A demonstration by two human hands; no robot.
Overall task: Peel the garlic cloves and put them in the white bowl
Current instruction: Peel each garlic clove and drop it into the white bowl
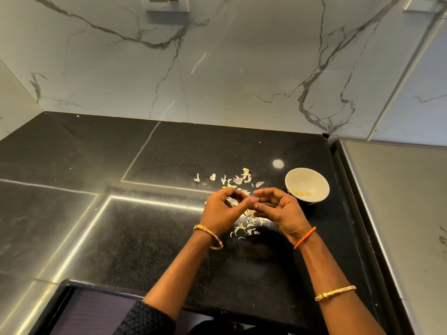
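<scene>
Two hands meet fingertip to fingertip above a glossy black speckled counter; the left hand and right hand curl inward, apparently pinching one small garlic clove to strip it; papery pale skins lie scattered beneath; the round white bowl, just right, holds peeled yellowish cloves.

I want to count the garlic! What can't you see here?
- Garlic clove: head view, hidden between the fingertips of the left hand and right hand.
- Pieces in the white bowl: too small to count.
- Peels: partly hidden under the hands.
</scene>
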